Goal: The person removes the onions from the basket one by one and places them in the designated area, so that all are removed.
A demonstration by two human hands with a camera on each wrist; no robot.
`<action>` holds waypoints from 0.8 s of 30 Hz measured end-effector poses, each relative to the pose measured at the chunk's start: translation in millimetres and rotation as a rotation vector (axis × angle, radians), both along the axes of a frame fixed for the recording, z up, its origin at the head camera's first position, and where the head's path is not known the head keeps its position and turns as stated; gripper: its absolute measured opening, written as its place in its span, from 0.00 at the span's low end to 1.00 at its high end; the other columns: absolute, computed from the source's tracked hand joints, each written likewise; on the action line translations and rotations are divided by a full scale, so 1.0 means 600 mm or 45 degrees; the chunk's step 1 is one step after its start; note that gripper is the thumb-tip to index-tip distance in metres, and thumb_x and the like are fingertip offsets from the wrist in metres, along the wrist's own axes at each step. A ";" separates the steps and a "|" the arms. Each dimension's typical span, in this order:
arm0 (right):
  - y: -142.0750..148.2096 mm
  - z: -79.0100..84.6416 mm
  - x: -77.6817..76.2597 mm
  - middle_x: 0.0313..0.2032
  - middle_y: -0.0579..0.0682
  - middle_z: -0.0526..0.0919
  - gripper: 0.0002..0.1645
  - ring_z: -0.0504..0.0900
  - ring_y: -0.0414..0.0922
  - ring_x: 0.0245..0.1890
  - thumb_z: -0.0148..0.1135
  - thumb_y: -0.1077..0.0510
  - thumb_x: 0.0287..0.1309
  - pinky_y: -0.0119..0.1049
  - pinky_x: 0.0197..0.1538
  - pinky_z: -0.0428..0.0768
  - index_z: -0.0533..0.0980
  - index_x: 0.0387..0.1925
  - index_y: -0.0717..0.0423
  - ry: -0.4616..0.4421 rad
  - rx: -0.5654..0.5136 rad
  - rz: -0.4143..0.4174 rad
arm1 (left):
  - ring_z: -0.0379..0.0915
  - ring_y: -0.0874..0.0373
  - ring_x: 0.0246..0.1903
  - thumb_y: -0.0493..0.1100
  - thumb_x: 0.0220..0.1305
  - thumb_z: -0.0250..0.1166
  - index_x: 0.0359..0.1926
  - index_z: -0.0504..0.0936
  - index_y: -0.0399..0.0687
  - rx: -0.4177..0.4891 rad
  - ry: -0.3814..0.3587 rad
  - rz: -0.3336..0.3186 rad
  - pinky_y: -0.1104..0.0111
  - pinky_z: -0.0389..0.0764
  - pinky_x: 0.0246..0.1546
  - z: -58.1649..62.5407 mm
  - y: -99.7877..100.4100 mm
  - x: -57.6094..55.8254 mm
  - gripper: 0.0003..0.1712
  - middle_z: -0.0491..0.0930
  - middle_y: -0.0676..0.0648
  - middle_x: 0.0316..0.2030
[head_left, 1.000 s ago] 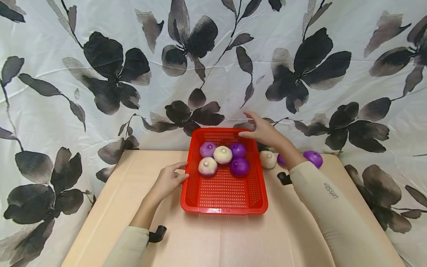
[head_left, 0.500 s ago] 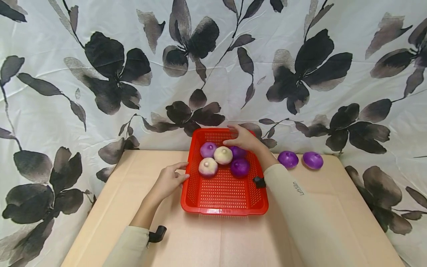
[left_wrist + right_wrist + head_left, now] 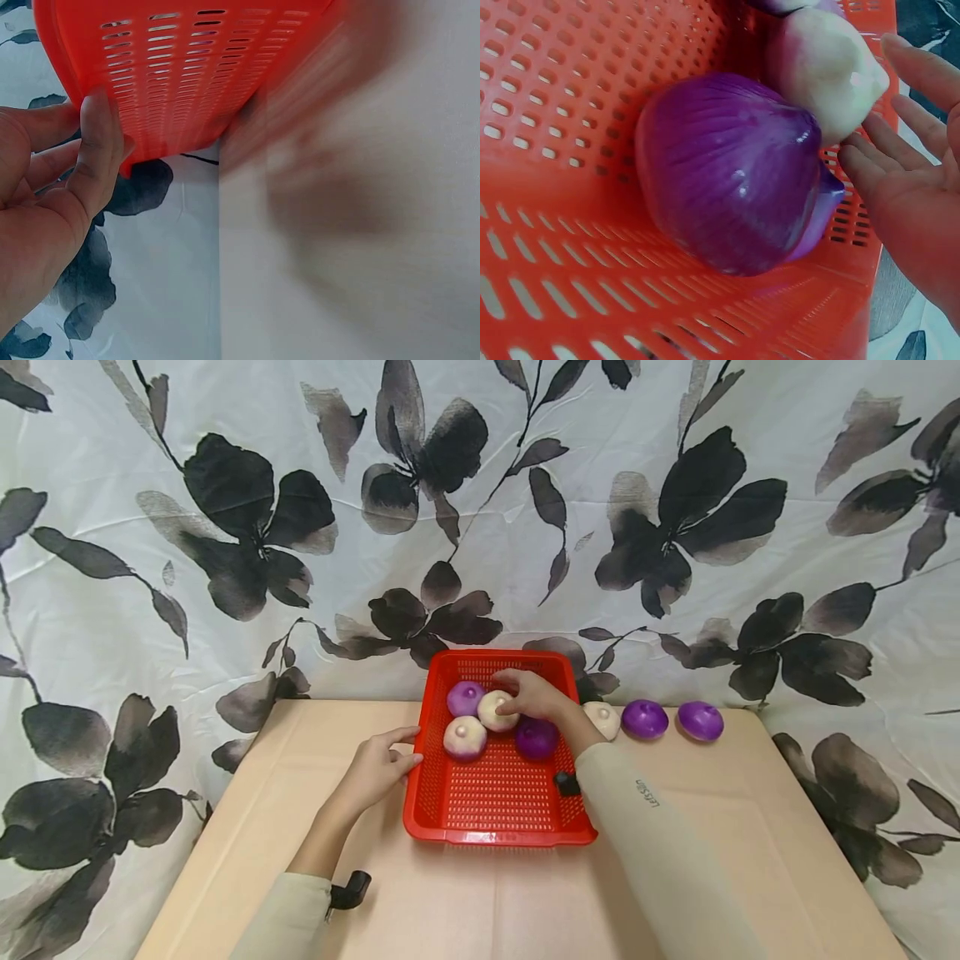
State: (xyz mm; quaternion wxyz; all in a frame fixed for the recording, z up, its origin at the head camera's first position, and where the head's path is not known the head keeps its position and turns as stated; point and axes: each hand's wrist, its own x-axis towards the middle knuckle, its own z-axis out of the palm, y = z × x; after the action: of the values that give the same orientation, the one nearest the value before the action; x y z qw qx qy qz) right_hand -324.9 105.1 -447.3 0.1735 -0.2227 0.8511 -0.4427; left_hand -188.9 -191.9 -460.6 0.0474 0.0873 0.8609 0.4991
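Note:
A red plastic basket [image 3: 501, 837] stands on the table with several onions in it. My left hand [image 3: 378, 768] holds its left rim; in the left wrist view the fingers [image 3: 96, 142] meet the basket's edge. My right hand [image 3: 536, 697] is inside the basket, reaching over a whitish onion [image 3: 495, 714]. In the right wrist view its fingers spread beside that onion [image 3: 825, 75], loosely around its tip. A dark purple onion [image 3: 537, 739] sits below the hand, and another purple one [image 3: 821, 217] is mostly hidden. A lighter purple onion [image 3: 466, 697] and a white-and-purple one [image 3: 465, 739] lie at left.
To the right of the basket, along the table's [image 3: 720, 810] far edge, lie a white onion [image 3: 602, 720] and two purple onions [image 3: 645, 719]. Behind the table hangs a white cloth [image 3: 540, 618] with dark flowers.
My right hand has moved left and down from the basket's far right corner to the whitish onion. The left hand stays at the left rim.

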 end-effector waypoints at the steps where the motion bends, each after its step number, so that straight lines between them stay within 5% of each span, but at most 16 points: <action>1: -0.001 -0.002 0.001 0.72 0.66 0.69 0.42 0.66 0.60 0.75 0.70 0.65 0.61 0.52 0.76 0.66 0.64 0.74 0.68 0.007 0.007 -0.006 | 0.83 0.38 0.24 0.32 0.67 0.68 0.69 0.74 0.35 0.000 0.000 -0.002 0.70 0.78 0.21 0.001 0.000 0.001 0.30 0.82 0.33 0.57; 10: -0.004 -0.011 0.005 0.67 0.59 0.77 0.44 0.75 0.55 0.65 0.76 0.62 0.54 0.50 0.73 0.70 0.70 0.72 0.59 0.069 0.150 -0.053 | 0.79 0.57 0.19 0.32 0.66 0.68 0.69 0.74 0.35 -0.019 0.015 -0.009 0.71 0.77 0.21 0.002 -0.001 0.001 0.30 0.82 0.34 0.57; 18: -0.012 -0.015 0.011 0.64 0.57 0.79 0.46 0.78 0.54 0.59 0.79 0.59 0.51 0.51 0.70 0.74 0.71 0.71 0.57 0.115 0.236 -0.050 | 0.83 0.36 0.25 0.32 0.67 0.68 0.69 0.74 0.35 -0.011 0.003 -0.003 0.70 0.77 0.21 0.001 -0.001 0.000 0.30 0.81 0.33 0.58; 24: -0.017 -0.019 0.012 0.61 0.56 0.81 0.43 0.79 0.54 0.58 0.80 0.59 0.50 0.52 0.68 0.76 0.74 0.68 0.54 0.115 0.301 -0.087 | 0.83 0.39 0.24 0.32 0.67 0.68 0.69 0.74 0.36 -0.015 0.001 -0.002 0.70 0.77 0.21 0.000 -0.001 0.000 0.31 0.81 0.34 0.58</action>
State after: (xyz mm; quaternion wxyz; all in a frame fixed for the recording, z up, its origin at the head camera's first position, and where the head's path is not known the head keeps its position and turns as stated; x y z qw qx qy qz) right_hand -317.6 94.7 -458.5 0.1447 -0.1913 0.9114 -0.3344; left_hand -188.9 -192.3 -460.7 0.0481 0.0877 0.8638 0.4938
